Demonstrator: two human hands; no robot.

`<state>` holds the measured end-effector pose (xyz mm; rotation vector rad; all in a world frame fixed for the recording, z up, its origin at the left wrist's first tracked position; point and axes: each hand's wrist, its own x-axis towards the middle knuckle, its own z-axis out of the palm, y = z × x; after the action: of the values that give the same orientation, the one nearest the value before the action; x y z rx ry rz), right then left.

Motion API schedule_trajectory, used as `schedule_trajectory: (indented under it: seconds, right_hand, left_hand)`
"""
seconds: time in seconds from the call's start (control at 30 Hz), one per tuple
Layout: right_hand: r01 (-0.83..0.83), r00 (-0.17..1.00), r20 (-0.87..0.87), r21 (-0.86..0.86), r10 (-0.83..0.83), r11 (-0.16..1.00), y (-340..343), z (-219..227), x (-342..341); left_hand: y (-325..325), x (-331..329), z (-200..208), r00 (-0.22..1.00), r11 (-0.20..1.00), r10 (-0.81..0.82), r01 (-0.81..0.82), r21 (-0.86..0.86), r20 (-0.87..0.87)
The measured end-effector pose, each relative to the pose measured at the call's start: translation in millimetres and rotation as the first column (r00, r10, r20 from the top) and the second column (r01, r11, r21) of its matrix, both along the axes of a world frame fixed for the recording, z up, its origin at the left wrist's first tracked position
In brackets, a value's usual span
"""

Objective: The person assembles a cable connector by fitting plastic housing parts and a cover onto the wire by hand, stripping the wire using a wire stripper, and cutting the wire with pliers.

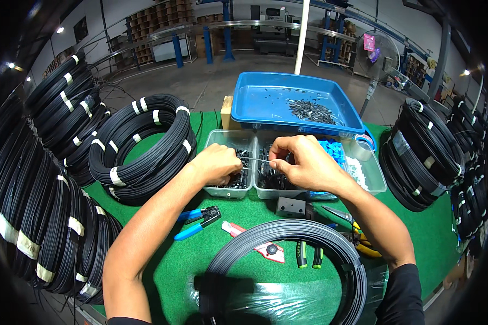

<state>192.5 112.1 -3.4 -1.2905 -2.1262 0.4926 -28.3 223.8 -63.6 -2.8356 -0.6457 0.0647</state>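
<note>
Over the clear plastic bins, my left hand [222, 163] is closed with a thin dark cable [254, 158] running out from its fingers. My right hand [305, 157] pinches the same cable between thumb and fingertips, so a short stretch spans the gap. Beneath my left hand is a clear bin [230, 135] of small black parts. Another clear bin [279, 193] with black parts lies under my right hand, which partly covers it. A loose coil of black cable [287, 227] rests between my forearms; whether the held cable belongs to it is hidden.
Blue-handled strippers [199, 221], a red-and-white utility knife [268, 250], yellow-handled pliers [367, 249] and a metal block [290, 207] lie on the green mat [168, 265]. Behind the bins stands a blue tray [298, 81] with cut black pieces. Bundled cable coils [141, 146] flank both sides.
</note>
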Motion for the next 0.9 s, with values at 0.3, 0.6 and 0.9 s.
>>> schedule_trajectory:
  seconds: [0.3, 0.6, 0.9]
  right_hand:
    - [0.088, 0.995, -0.046, 0.011, -0.087, 0.996, -36, 7, 10]
    - [0.286, 0.904, -0.369, 0.148, -0.216, 0.947, -97, 4, 36]
    - [0.23, 0.929, -0.351, 0.303, -0.116, 0.925, -141, 14, 55]
  left_hand:
    - [-18, -17, 23, 0.962, 0.985, 0.064, -0.018, -0.169, 0.267]
    - [-99, -2, 38, 0.158, 0.769, 0.419, 0.462, -0.442, 0.894]
    - [-169, 25, 49, 0.08, 0.705, 0.396, 0.611, -0.359, 0.915]
